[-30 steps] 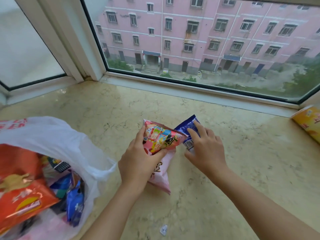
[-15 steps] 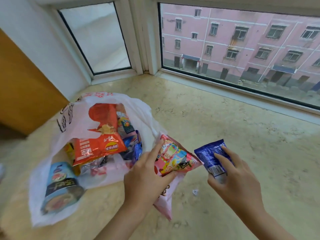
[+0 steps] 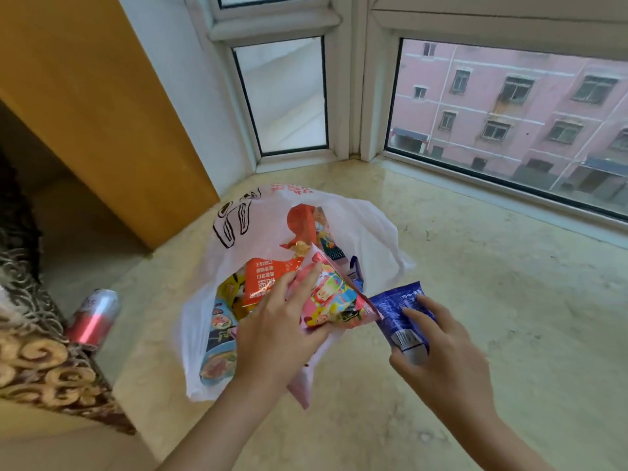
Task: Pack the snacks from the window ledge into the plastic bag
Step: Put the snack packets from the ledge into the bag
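— Two packets in hand, listed by holder. Left hand [image 3: 278, 338]: one pink crinkly foil snack packet with cartoon print [image 3: 334, 300], fingers on its upper face and thumb under its edge. Right hand [image 3: 441, 355]: one small dark-blue foil sachet with a barcode [image 3: 402, 317], pinched between thumb and fingers.

— Destination?

— One white thin plastic carrier bag with black and red print [image 3: 360, 226], lying on the beige marble window ledge [image 3: 492, 300], mouth open toward the person. Contents on view: orange packets, a printed tub, assorted wrappers.

— Bearing of each item to the mouth?

— Pink packet: already over the opening, long axis running from lower left up and away into the bag. Blue sachet: just beside the mouth on its right, outside it, long axis pointing up-left toward the opening.

— Nearer hand?

— Left, by judgement; it likely needs only to let go. Right must travel leftward first.

— Other stock?

— One red-and-silver drinks can [image 3: 93, 317], left of the bag at the ledge's edge.
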The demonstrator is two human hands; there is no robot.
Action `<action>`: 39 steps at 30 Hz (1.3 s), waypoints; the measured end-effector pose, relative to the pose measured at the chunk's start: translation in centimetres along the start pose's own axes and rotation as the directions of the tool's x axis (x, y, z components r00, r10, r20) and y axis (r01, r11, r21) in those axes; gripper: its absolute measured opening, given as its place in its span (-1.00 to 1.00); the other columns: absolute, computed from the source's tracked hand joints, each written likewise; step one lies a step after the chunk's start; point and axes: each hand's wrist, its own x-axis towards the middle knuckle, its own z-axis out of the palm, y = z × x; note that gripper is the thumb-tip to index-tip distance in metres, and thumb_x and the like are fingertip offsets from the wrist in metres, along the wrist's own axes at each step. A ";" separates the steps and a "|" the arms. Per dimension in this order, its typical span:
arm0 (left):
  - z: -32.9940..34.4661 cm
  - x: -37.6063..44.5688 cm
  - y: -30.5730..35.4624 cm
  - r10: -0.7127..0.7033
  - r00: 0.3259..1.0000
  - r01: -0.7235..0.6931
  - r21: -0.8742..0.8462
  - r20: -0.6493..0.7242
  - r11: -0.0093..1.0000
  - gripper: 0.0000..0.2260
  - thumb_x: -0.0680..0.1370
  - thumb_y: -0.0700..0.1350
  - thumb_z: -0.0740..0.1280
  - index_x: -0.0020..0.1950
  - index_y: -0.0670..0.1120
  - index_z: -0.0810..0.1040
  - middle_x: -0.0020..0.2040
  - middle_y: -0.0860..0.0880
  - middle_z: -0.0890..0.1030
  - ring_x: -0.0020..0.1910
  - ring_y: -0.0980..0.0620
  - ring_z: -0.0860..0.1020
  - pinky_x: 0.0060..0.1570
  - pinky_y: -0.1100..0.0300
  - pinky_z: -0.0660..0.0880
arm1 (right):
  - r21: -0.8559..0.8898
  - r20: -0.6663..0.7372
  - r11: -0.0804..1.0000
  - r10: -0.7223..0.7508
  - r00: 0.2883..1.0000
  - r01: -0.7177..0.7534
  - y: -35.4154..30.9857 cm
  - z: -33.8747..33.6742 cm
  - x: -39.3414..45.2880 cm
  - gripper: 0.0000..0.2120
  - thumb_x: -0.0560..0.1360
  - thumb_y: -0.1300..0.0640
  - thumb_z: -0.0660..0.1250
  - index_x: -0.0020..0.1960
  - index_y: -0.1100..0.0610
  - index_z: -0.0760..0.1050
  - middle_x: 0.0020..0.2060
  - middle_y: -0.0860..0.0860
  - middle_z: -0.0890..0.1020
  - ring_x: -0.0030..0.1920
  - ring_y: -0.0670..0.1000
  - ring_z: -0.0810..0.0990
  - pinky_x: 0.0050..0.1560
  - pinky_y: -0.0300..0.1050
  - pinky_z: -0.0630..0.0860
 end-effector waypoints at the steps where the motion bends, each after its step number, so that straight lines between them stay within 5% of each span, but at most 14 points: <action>1: 0.0 0.8 -0.4 0.009 1.000 -0.009 0.002 0.027 1.000 -0.26 0.30 0.40 0.14 0.48 0.32 0.14 0.36 0.19 0.38 0.20 0.08 0.50 -0.20 0.21 0.40 | -0.008 -0.006 1.000 0.005 1.000 -0.005 -0.5 0.3 0.4 -0.46 0.12 0.11 0.55 0.11 0.04 0.62 0.22 -0.05 0.57 -0.02 0.13 0.62 -0.22 -0.08 0.53; 6: 1.8 5.8 -2.1 -0.004 0.999 0.004 0.003 0.045 1.000 -0.30 0.44 0.27 0.28 0.51 0.31 0.05 0.47 0.12 0.25 0.36 0.05 0.38 0.03 0.10 0.45 | -0.059 -0.030 0.996 0.060 0.998 -0.061 -2.0 1.2 2.3 -0.47 0.13 0.15 0.52 0.11 0.08 0.62 0.21 -0.01 0.57 -0.02 0.18 0.61 -0.23 -0.09 0.49; 13: 4.0 10.4 -3.9 0.087 0.993 -0.101 0.179 0.083 0.979 -0.36 0.55 0.19 0.20 0.55 0.23 -0.04 0.56 -0.16 -0.01 0.33 -0.17 0.39 -0.01 0.05 0.50 | 0.047 -0.031 0.999 0.009 0.999 -0.008 -4.3 1.7 2.6 -0.49 0.17 0.15 0.54 0.12 0.04 0.61 0.22 -0.07 0.55 0.02 0.12 0.61 -0.19 -0.07 0.53; 23: 2.3 18.9 -8.4 -0.016 0.992 0.047 0.252 -0.125 0.967 -0.37 0.56 0.16 0.26 0.55 0.15 0.05 0.52 -0.20 0.11 0.36 -0.21 0.34 0.09 -0.01 0.47 | 0.139 -0.064 0.969 -0.196 0.979 0.203 -11.4 6.4 7.3 -0.53 0.28 -0.07 0.27 0.13 0.07 0.61 0.21 -0.01 0.57 0.10 0.10 0.59 -0.08 -0.02 0.59; 27: 2.8 20.4 -10.5 0.048 0.982 0.005 0.280 -0.181 0.960 -0.45 0.54 0.15 0.30 0.49 0.09 0.25 0.54 -0.19 0.11 0.31 -0.23 0.40 0.17 -0.05 0.43 | 0.146 -0.035 0.956 -0.253 0.967 0.256 -14.1 9.7 9.0 -0.54 0.33 -0.07 0.24 0.14 0.09 0.60 0.21 0.02 0.57 0.15 0.12 0.57 -0.06 0.02 0.59; 32: 3.8 20.4 -12.4 0.149 0.978 -0.112 0.236 -0.146 0.965 -0.48 0.58 0.20 0.16 0.52 0.09 0.21 0.55 -0.13 0.13 0.44 -0.17 0.25 0.28 -0.06 0.35 | 0.080 0.029 0.979 -0.189 0.982 0.186 -13.1 13.8 11.8 -0.59 0.35 0.01 0.36 0.17 0.12 0.58 0.24 0.04 0.55 0.09 0.17 0.57 -0.11 0.05 0.58; 36: 4.4 19.8 -13.3 0.213 0.968 -0.188 0.171 -0.135 0.967 -0.39 0.56 0.29 0.10 0.55 0.08 0.11 0.58 -0.06 0.04 0.54 -0.05 0.03 0.42 0.00 0.15 | 0.075 0.086 0.997 0.025 0.996 -0.031 -10.7 15.4 13.7 -0.53 0.49 0.06 0.32 0.38 0.09 0.41 0.42 0.04 0.37 0.30 0.17 0.42 0.20 0.10 0.44; 39: 4.9 18.8 -13.5 0.289 0.947 -0.253 0.224 -0.142 0.941 -0.22 0.48 0.40 0.11 0.58 0.06 -0.01 0.58 -0.02 -0.01 0.55 0.00 -0.01 0.38 0.04 0.23 | 0.147 0.291 0.989 -0.042 0.956 -0.002 -9.7 15.8 14.3 -0.51 0.64 -0.02 0.08 0.54 0.02 0.11 0.55 -0.01 0.07 0.52 0.02 0.05 0.45 -0.09 0.08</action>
